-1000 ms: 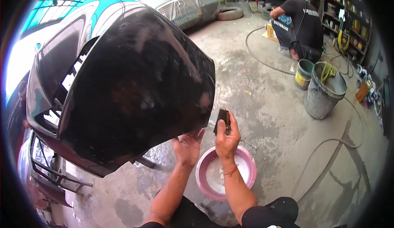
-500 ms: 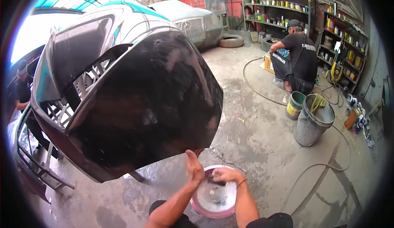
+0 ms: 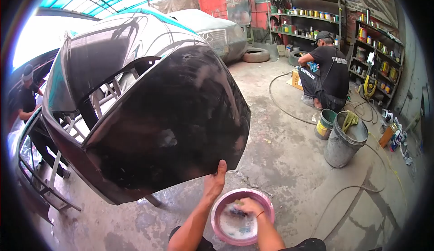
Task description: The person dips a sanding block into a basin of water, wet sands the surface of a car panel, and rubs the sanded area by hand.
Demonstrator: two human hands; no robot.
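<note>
A large black car panel fills the middle left, its surface smeared and partly wet. My left hand grips the panel's lower right edge, thumb on the front face, other fingers hidden behind it. Below and to the right, a pink basin with whitish liquid stands on the floor. My right hand is inside the basin, fingers curled around a small dark block, which is blurred and partly hidden.
One person crouches near a cardboard box at the back right; another person stands at the far left. Two buckets and a hose are on the right. Behind are shelves of cans, a tire and a covered car.
My right hand has gone from beside the panel down into the basin with the dark block. My left hand stays at the panel's lower edge. The view has tilted up, showing more shelves.
</note>
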